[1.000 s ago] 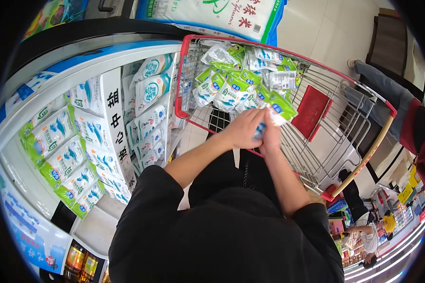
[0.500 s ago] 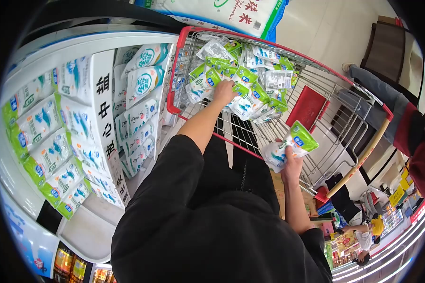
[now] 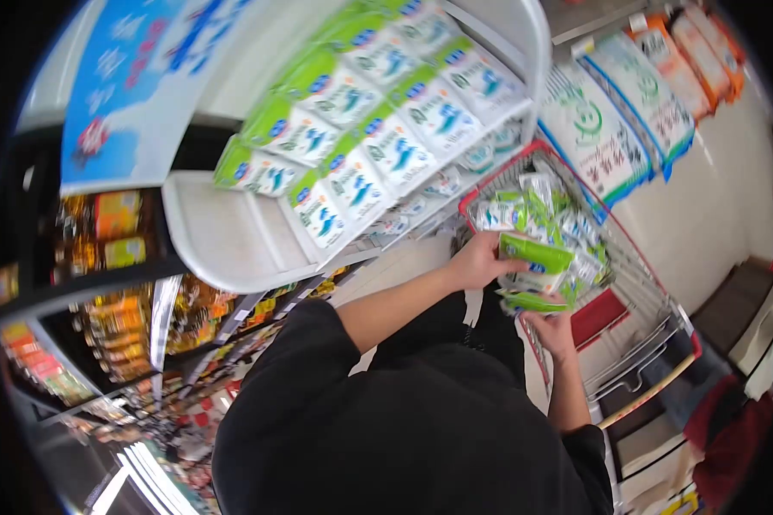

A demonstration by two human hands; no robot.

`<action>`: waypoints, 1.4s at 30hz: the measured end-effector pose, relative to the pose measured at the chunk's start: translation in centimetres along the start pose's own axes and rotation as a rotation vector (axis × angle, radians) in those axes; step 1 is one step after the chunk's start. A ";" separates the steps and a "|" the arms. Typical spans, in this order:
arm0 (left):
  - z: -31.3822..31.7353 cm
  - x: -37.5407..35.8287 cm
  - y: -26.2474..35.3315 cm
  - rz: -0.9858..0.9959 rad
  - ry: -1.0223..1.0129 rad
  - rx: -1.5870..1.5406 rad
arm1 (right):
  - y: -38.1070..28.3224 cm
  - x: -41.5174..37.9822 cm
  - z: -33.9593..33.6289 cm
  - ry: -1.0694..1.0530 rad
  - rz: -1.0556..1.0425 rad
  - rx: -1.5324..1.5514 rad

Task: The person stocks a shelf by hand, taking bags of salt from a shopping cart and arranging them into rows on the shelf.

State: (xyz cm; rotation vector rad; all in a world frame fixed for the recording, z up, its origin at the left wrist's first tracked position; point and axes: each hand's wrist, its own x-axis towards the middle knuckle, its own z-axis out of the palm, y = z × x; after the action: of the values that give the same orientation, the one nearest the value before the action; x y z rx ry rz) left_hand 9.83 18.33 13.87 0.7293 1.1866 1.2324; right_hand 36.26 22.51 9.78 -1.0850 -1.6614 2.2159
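Note:
Both of my hands are over the near side of a shopping cart (image 3: 460,206). My left hand (image 3: 479,261) grips a green-and-white bag of salt (image 3: 537,251) by its end. Just below it, my right hand (image 3: 553,333) has its fingers closed on a second salt bag (image 3: 532,300), seen nearly edge-on. The two bags are close together, one above the other. Behind them, a heap of similar salt bags (image 3: 532,210) fills the far end of the cart, some turned with their grey-white backs up.
Left of the cart, a white display rack (image 3: 223,232) carries rows of salt bags (image 3: 386,142). Large rice sacks (image 3: 588,129) stand beyond the cart. Bottles of oil (image 3: 116,215) line shelves at the left. A person in a dark red top (image 3: 739,438) is near the cart handle.
My left hand has come up out of the heap with a salt bag, next to the one in my right hand. The view has swung left toward the rack.

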 end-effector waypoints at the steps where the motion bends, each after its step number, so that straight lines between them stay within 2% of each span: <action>1: -0.2 -2.0 2.5 0.039 0.012 0.062 | -2.3 0.1 1.1 -0.052 -0.140 -0.107; 2: -0.6 -4.2 4.4 0.068 0.017 0.118 | -4.5 -0.1 2.6 -0.061 -0.161 -0.136; 4: -2.9 -8.0 7.1 0.152 0.075 0.129 | -8.3 0.2 5.6 -0.221 -0.378 -0.449; 6: -5.8 -12.4 10.5 0.306 0.042 0.597 | -9.8 0.2 8.3 -0.294 -0.386 -0.508; 7: -7.1 -14.5 12.3 0.343 0.054 0.597 | -10.6 0.1 10.0 -0.281 -0.369 -0.558; 8: -7.8 -17.0 13.8 0.291 0.045 0.725 | -10.9 -0.3 11.5 -0.263 -0.339 -0.600; 9: -8.6 -19.2 14.7 0.234 0.036 0.854 | -11.3 0.0 13.2 -0.283 -0.466 -0.644; 12: -10.6 -24.4 14.8 0.308 0.112 1.032 | -13.1 -0.3 17.6 -0.374 -0.530 -0.857; 16: -13.2 -29.2 16.3 0.330 0.177 0.962 | -14.4 0.1 21.6 -0.547 -0.577 -0.944; 18: -13.7 -30.3 18.2 0.197 0.224 1.068 | -16.1 0.1 23.2 -0.599 -0.615 -0.958; 19: -13.7 -30.5 18.8 0.260 0.299 1.103 | -17.2 0.2 23.8 -0.646 -0.656 -0.963; 23: -13.9 -31.6 25.1 0.274 0.418 1.270 | -20.8 0.8 24.1 -0.565 -0.745 -0.791; 24: -14.1 -31.7 26.6 0.303 0.496 1.294 | -20.3 2.4 23.3 -0.519 -0.842 -0.750; 25: -14.1 -31.8 28.3 0.332 0.573 1.319 | -20.1 3.6 22.4 -0.457 -0.771 -0.765; 26: -13.9 -32.2 30.5 0.231 0.605 1.347 | -19.7 4.6 21.4 -0.393 -0.696 -0.773; 27: -14.2 -32.1 31.6 0.235 0.663 1.466 | -18.8 5.5 20.5 -0.397 -0.700 -0.765; 29: -14.9 -30.2 33.3 0.236 0.726 1.591 | -17.1 7.6 18.6 -0.320 -0.479 -0.623; 31: -16.2 -27.1 34.8 -0.069 0.715 1.755 | -15.5 8.3 18.0 -0.305 -0.455 -0.517; 33: -19.9 -23.3 34.2 -0.120 0.732 1.929 | -13.9 9.1 17.4 -0.327 -0.411 -0.377; 35: -24.2 -19.5 33.4 -0.374 0.790 1.908 | -13.1 10.2 17.1 -0.364 -0.348 -0.435; 36: -25.9 -18.3 33.4 -0.549 0.757 1.862 | -12.7 10.5 17.1 -0.385 -0.303 -0.495; 37: -27.5 -17.3 33.4 -0.632 0.735 1.841 | -13.9 10.3 17.5 -0.419 -0.230 -0.496; 38: -28.8 -16.8 32.9 -0.716 0.712 1.820 | -13.5 10.9 17.4 -0.440 -0.222 -0.481; 39: -30.0 -16.5 32.2 -0.745 0.709 1.824 | -13.1 11.6 17.3 -0.485 -0.334 -0.474; 40: -31.0 -16.4 31.6 -0.700 0.728 1.784 | -12.9 12.1 17.3 -0.523 -0.448 -0.466; 42: -32.1 -16.3 30.6 -0.666 0.737 1.739 | -12.8 12.6 17.1 -0.538 -0.437 -0.451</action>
State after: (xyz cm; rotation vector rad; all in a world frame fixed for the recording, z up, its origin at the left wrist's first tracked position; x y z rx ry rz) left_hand -28.66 4.65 37.54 0.8925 2.7999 -0.4708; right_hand 12.80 20.76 17.45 -0.1217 -2.4094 1.9842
